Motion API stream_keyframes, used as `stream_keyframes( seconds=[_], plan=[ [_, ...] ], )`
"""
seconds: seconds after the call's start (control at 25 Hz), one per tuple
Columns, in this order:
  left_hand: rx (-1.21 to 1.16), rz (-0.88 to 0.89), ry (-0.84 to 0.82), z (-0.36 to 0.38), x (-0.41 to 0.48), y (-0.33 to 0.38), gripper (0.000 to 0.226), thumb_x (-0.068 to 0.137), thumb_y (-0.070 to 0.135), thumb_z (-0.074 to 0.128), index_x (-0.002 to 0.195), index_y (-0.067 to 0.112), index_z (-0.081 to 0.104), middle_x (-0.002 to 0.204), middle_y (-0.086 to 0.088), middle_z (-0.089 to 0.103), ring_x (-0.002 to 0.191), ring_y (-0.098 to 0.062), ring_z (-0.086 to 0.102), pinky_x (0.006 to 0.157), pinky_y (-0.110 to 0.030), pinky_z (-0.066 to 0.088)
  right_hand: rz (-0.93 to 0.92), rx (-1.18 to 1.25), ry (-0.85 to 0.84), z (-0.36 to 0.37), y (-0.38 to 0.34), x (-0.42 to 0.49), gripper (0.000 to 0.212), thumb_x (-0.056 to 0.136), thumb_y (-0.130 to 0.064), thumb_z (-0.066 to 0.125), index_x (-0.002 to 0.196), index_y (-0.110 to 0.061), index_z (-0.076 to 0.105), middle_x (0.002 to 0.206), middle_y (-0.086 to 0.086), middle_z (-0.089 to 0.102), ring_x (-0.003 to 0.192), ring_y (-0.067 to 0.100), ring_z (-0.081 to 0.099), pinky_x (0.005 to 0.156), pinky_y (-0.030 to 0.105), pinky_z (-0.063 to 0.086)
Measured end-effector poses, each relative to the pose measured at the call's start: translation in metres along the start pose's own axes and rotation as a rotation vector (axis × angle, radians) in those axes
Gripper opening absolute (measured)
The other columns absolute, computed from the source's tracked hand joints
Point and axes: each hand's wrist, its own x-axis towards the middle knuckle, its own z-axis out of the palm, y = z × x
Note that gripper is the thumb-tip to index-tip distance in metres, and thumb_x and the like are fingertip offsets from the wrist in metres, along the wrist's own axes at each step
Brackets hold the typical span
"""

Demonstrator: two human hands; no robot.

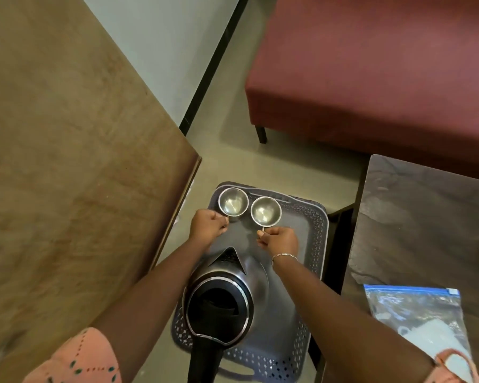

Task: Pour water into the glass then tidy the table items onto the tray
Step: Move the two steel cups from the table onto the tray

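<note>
A grey plastic tray (313, 239) with a perforated rim sits low between two tables. Two steel cups stand at its far end: the left cup (233, 202) and the right cup (265, 211), both looking empty. My left hand (208, 226) pinches the handle of the left cup. My right hand (280, 240) pinches the handle of the right cup. A steel and black kettle (223, 302) stands on the near half of the tray, lid open, spout pointing toward the cups, between my forearms.
A brown wooden table (67, 161) fills the left. A dark table (426, 217) at right holds a zip bag (418, 316). A maroon sofa (385, 64) stands beyond, with bare floor (233, 150) between.
</note>
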Motion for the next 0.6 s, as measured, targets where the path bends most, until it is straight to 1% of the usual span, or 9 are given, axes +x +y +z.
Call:
stream_keyframes(
  seconds=[0.12, 0.16, 0.24, 0.32, 0.44, 0.52, 0.56, 0.6],
  plan=[
    [0.063, 0.0, -0.002, 0.002, 0.006, -0.008, 0.031, 0.084, -0.003, 0.06, 0.056, 0.006, 0.051, 0.064, -0.009, 0.055, 0.067, -0.021, 0.055, 0.081, -0.036, 0.052, 0.031, 0.021, 0.023, 0.01, 0.006, 0.005, 0.031, 0.075, 0.001, 0.07, 0.051, -0.013, 0.056, 0.056, 0.005, 0.057, 0.056, 0.019, 0.055, 0.078, 0.043, 0.053],
    [0.098, -0.011, -0.013, 0.002, 0.008, -0.009, 0.03, 0.083, -0.002, 0.061, 0.056, 0.006, 0.052, 0.065, -0.011, 0.055, 0.068, -0.022, 0.056, 0.085, -0.038, 0.051, 0.046, 0.037, 0.032, 0.012, 0.007, 0.005, 0.031, 0.074, 0.001, 0.071, 0.05, -0.013, 0.056, 0.057, 0.005, 0.057, 0.056, 0.018, 0.055, 0.077, 0.043, 0.054],
    [0.156, -0.032, -0.031, 0.001, 0.009, -0.008, 0.029, 0.082, -0.001, 0.063, 0.057, 0.006, 0.052, 0.069, -0.014, 0.058, 0.066, -0.021, 0.056, 0.088, -0.039, 0.051, 0.072, 0.072, 0.036, 0.016, 0.01, 0.005, 0.03, 0.072, 0.002, 0.072, 0.051, -0.012, 0.056, 0.062, 0.008, 0.058, 0.06, 0.021, 0.056, 0.076, 0.041, 0.054],
    [0.151, -0.074, -0.057, 0.0, 0.008, -0.001, 0.027, 0.082, -0.003, 0.063, 0.058, 0.006, 0.051, 0.072, -0.014, 0.058, 0.065, -0.019, 0.057, 0.083, -0.038, 0.053, 0.092, 0.092, 0.023, 0.018, 0.011, 0.004, 0.029, 0.073, 0.003, 0.071, 0.052, -0.012, 0.057, 0.064, 0.009, 0.058, 0.06, 0.02, 0.055, 0.075, 0.038, 0.054],
    [0.105, -0.162, -0.123, -0.005, -0.003, 0.012, 0.024, 0.083, -0.011, 0.056, 0.064, 0.003, 0.053, 0.073, -0.011, 0.057, 0.067, -0.014, 0.055, 0.073, -0.028, 0.054, 0.09, 0.035, -0.036, 0.013, 0.006, 0.001, 0.027, 0.077, 0.002, 0.067, 0.058, -0.014, 0.055, 0.063, 0.006, 0.055, 0.062, 0.02, 0.051, 0.075, 0.036, 0.05],
    [0.083, -0.166, -0.105, -0.013, -0.016, 0.019, 0.013, 0.084, -0.013, 0.052, 0.079, -0.004, 0.06, 0.084, -0.018, 0.061, 0.07, -0.017, 0.058, 0.072, -0.025, 0.053, 0.103, 0.055, -0.105, 0.003, 0.001, -0.007, 0.021, 0.081, 0.001, 0.063, 0.066, -0.012, 0.055, 0.066, 0.005, 0.054, 0.061, 0.018, 0.05, 0.062, 0.031, 0.048],
    [0.052, -0.152, -0.072, -0.019, -0.025, 0.022, 0.012, 0.085, -0.013, 0.051, 0.09, -0.008, 0.061, 0.09, -0.02, 0.061, 0.073, -0.018, 0.059, 0.072, -0.023, 0.052, 0.115, 0.113, -0.135, -0.004, -0.003, -0.014, 0.016, 0.082, 0.001, 0.061, 0.073, -0.011, 0.055, 0.069, 0.004, 0.055, 0.061, 0.015, 0.051, 0.054, 0.027, 0.049],
    [0.009, -0.133, -0.028, -0.024, -0.035, 0.025, 0.016, 0.086, -0.011, 0.051, 0.1, -0.01, 0.06, 0.094, -0.02, 0.062, 0.075, -0.018, 0.061, 0.07, -0.02, 0.053, 0.115, 0.17, -0.157, -0.014, -0.008, -0.022, 0.011, 0.084, 0.001, 0.059, 0.081, -0.009, 0.056, 0.072, 0.003, 0.055, 0.062, 0.013, 0.052, 0.049, 0.023, 0.05]
  ],
)
